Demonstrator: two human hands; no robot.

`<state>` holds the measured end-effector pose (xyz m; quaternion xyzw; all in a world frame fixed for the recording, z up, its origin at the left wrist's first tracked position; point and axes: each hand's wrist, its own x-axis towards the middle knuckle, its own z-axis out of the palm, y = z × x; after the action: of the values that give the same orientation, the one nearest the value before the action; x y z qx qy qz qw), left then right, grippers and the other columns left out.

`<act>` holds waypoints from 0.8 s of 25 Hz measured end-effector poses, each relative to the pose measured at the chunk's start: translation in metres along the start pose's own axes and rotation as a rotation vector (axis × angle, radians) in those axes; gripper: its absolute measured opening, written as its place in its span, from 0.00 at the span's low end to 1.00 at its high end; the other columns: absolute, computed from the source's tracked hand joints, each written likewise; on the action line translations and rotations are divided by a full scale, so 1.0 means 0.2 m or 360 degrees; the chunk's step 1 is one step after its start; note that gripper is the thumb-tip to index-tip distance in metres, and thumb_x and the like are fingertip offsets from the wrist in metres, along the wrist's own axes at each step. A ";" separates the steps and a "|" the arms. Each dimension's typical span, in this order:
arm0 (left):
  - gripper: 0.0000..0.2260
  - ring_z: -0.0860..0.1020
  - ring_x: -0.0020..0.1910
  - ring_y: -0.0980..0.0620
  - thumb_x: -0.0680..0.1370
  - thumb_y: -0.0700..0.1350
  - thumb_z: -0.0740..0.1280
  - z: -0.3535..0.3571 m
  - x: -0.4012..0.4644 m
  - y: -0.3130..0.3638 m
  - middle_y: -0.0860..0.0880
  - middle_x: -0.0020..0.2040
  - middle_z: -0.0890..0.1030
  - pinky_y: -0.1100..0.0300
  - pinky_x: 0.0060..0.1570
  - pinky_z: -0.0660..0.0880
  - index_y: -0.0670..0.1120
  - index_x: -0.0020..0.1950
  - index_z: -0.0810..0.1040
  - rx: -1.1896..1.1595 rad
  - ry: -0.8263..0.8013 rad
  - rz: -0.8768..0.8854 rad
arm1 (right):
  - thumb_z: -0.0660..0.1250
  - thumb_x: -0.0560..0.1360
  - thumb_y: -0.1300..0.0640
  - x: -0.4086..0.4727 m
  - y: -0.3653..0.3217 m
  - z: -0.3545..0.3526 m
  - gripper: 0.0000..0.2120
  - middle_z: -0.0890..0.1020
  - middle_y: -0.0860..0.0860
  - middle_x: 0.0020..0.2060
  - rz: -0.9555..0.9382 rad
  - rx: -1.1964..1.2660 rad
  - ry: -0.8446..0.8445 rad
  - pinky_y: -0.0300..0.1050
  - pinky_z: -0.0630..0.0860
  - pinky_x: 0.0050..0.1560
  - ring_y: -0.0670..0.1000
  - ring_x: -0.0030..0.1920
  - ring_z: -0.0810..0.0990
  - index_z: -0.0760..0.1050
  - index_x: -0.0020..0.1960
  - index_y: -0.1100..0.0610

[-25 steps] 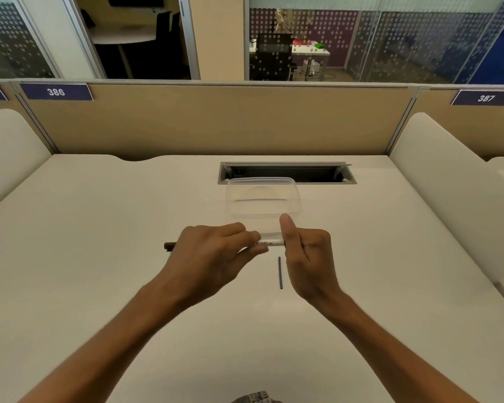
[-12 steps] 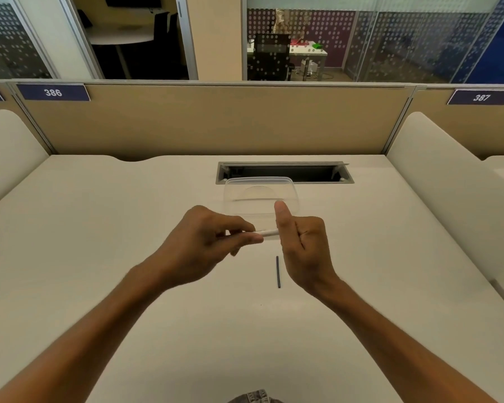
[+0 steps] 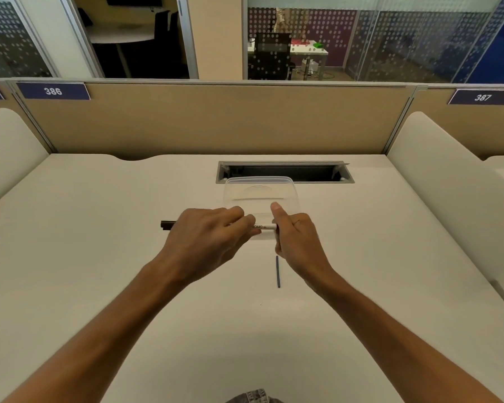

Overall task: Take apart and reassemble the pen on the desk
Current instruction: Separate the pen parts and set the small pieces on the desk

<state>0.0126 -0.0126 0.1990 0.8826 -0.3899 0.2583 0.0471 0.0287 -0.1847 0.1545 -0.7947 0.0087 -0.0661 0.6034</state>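
A white marker pen (image 3: pixel 264 227) with black lettering lies level between my two hands, low over the desk (image 3: pixel 99 257). Its dark end (image 3: pixel 167 225) sticks out to the left of my left hand (image 3: pixel 207 239), which is closed around the barrel. My right hand (image 3: pixel 296 237) grips the pen's right end, thumb pointing up. A thin dark rod, the pen's inner part (image 3: pixel 278 271), lies loose on the desk just below my right hand.
A clear plastic container (image 3: pixel 259 193) sits just behind the hands. Behind it is a rectangular cable slot (image 3: pixel 284 171) in the desk. A beige partition (image 3: pixel 216 120) closes the back; padded side panels (image 3: pixel 448 184) flank the desk.
Both hands dropped back toward the desk with the pen after lifting it slightly. The pen's dark left end shows again beyond my left hand. The loose rod has not moved.
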 end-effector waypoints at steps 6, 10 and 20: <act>0.10 0.74 0.24 0.46 0.78 0.48 0.67 0.04 -0.02 -0.02 0.47 0.33 0.81 0.56 0.23 0.73 0.42 0.48 0.82 -0.0149 -0.0049 -0.0068 | 0.56 0.82 0.49 0.01 0.03 0.02 0.24 0.69 0.50 0.23 0.0068 0.0039 -0.0074 0.39 0.68 0.30 0.45 0.25 0.68 0.69 0.30 0.59; 0.13 0.69 0.24 0.54 0.78 0.52 0.65 -0.03 0.03 -0.03 0.56 0.27 0.76 0.62 0.27 0.67 0.45 0.46 0.84 -0.1123 -0.0189 -0.0507 | 0.58 0.82 0.54 -0.01 -0.02 -0.03 0.27 0.66 0.46 0.19 -0.0768 0.0006 0.0076 0.28 0.61 0.26 0.44 0.21 0.65 0.65 0.24 0.54; 0.15 0.68 0.25 0.55 0.71 0.54 0.69 -0.09 0.06 -0.03 0.49 0.27 0.76 0.66 0.25 0.66 0.44 0.45 0.86 -0.1768 -0.0437 -0.0823 | 0.54 0.83 0.51 -0.01 -0.06 -0.07 0.29 0.66 0.48 0.19 -0.1357 -0.0394 0.0360 0.33 0.59 0.24 0.44 0.20 0.62 0.67 0.25 0.59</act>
<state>0.0160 -0.0110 0.2204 0.8172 -0.2424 -0.1184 0.5093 0.0234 -0.1945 0.1686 -0.7812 -0.2455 -0.3935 0.4180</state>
